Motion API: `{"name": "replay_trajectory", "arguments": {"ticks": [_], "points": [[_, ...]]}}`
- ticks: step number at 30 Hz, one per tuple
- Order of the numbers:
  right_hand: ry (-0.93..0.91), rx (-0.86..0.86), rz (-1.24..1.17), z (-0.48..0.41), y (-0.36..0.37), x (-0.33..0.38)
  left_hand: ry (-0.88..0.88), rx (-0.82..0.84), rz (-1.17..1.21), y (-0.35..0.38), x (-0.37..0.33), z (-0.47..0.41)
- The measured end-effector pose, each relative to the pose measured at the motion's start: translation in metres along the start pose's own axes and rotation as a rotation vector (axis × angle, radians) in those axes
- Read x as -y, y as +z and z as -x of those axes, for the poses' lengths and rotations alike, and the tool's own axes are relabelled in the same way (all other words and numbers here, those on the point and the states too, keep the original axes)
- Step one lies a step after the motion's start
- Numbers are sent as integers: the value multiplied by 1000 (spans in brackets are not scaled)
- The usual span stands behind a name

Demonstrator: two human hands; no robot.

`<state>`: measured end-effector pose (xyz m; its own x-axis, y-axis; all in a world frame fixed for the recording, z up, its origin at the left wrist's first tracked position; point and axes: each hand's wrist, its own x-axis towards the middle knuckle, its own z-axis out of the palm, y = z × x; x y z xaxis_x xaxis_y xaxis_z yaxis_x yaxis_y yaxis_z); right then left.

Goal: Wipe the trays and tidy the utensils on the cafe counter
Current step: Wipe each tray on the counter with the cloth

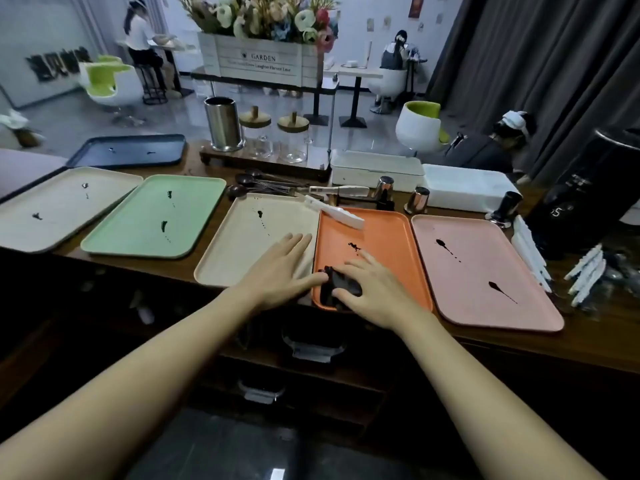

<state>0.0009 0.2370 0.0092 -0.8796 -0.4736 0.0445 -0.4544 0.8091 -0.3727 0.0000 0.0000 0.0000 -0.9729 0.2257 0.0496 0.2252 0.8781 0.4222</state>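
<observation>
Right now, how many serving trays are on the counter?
6. Front row, left to right: beige tray, green tray, cream tray, orange tray, pink tray. The dark blue tray lies behind, at the back left. Others may lie out of view.

White planter box [263, 60] is showing "GARDEN" in dark caps w/ a small logo at its left. Smaller line below is reading "Laughter Harvest Love"; its start is too blurred to read. Black machine [585, 188] at right is displaying a lit "5". Dark wall sign [57, 65] far left is showing blurred chars, illegible; red poster [414, 5] up top likewise.
</observation>
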Motion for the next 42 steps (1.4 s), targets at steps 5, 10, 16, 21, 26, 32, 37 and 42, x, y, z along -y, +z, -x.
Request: {"name": "replay_trajectory", "arguments": {"ticks": [5, 10, 16, 21, 26, 32, 37, 42], "points": [[-15, 58, 29, 6, 3, -6, -22, -79, -14, -11, 8, 8], [8, 76, 62, -2, 4, -4, 12, -78, -34, -13, 24, 6], [96, 15, 94, -30, 5, 16, 43, -120, 21, -28, 56, -10], [113, 26, 50, -16, 9, 13, 104, -78, 46, -36, 92, -18], [154, 120, 114, -20, 13, 12, 145, -37, 77, -40, 104, -30], [220, -39, 119, -40, 8, 23, 180, -60, 102, -58, 127, -35], [83, -214, -17, -110, -10, 73, 118, -137, 78, -87, 166, -49], [-115, -221, -132, -210, 9, 132, -41, -165, 35, -124, 225, -49]]}}
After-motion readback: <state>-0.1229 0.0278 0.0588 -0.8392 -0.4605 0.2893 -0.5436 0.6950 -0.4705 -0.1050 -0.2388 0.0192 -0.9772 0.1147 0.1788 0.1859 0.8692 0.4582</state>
